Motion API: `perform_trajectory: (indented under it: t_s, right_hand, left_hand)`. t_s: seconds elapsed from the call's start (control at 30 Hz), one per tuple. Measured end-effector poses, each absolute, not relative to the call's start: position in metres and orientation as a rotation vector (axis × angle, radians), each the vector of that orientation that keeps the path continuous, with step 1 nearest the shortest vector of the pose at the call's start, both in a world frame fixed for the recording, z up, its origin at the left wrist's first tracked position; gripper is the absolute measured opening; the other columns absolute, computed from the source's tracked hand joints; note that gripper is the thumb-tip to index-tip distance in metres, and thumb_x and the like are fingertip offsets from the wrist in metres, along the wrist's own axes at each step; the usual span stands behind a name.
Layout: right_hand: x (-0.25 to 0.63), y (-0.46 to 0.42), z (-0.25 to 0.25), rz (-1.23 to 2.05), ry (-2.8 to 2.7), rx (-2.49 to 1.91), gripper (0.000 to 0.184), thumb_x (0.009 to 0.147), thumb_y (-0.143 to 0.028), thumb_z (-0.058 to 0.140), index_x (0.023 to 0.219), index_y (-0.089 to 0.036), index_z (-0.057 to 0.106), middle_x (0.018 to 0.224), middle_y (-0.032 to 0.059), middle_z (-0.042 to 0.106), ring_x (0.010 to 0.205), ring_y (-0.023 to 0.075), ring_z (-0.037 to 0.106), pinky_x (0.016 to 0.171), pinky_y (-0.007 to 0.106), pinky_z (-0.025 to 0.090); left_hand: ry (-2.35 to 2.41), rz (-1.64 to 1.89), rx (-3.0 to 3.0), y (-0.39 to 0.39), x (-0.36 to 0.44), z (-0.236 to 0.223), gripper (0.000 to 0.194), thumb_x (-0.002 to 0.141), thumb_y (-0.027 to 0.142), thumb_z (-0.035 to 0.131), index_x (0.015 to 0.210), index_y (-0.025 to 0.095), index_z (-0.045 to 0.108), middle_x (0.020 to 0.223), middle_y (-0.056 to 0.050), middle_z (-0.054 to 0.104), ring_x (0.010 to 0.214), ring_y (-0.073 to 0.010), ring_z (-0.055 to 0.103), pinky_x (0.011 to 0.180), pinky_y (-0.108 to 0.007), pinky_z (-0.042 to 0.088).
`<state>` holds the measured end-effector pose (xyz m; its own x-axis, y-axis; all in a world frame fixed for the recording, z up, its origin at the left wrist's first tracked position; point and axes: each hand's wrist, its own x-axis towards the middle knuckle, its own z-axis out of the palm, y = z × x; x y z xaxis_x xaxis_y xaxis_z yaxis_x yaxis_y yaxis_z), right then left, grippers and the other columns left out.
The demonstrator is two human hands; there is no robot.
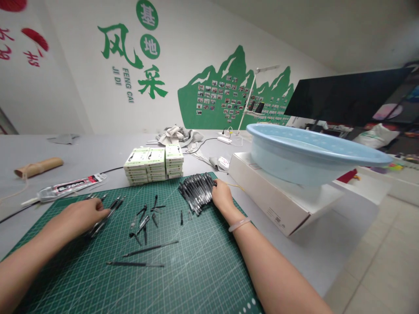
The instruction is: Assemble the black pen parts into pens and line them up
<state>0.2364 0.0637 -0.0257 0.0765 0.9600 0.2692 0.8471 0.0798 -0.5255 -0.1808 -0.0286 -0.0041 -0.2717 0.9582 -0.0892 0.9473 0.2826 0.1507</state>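
My left hand (87,213) is closed, fingertips pressed together, over a few clear pen barrels (114,205) at the left of the green cutting mat (196,279). Its fingers cover what they may pinch. My right hand (224,196) has its fingers curled at the right end of a dense row of black-and-clear pens (196,192), closed on the endmost pen; the fingertips are partly hidden. Between my hands lie scattered small black pen parts (155,220) and a clear piece (143,223). Two thin black pen refills (135,264) rest nearer to me.
Stacked white-green boxes (147,163) stand at the mat's far edge. A blue basin (294,161) sits on a white carton (271,196) to the right. Leftward are a plastic packet (73,185) and a bamboo piece (39,167). Grey cloth (178,135) lies behind.
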Motion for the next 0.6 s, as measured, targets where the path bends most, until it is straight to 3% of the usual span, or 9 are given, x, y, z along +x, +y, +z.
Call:
perform_trajectory:
  t_s: [0.33,0.6]
  right_hand:
    - [0.245,0.070,-0.022,0.179,-1.797,-1.839,0.038,0.088,-0.009,0.043,0.121,-0.010,0.063,0.114,0.0147,0.069,0.111,0.0216,0.063,0.094,0.025,0.042]
    - [0.270,0.106,-0.014,0.084,-1.823,-1.936,0.037,0.088,-0.003,0.040,0.114,-0.007,0.067,0.114,0.0201,0.068,0.108,0.0250,0.065,0.093,0.028,0.044]
  left_hand:
    - [2.391,0.015,1.699,-0.031,-0.175,-0.003,0.043,0.079,0.055,0.041,0.081,0.019,0.065,0.085,-0.011,0.073,0.083,-0.0313,0.066,0.070,-0.034,0.044]
    - [2.399,0.057,1.680,-0.020,-0.194,-0.024,0.050,0.077,0.064,0.039,0.077,0.021,0.066,0.079,-0.010,0.074,0.079,-0.0321,0.066,0.067,-0.034,0.043]
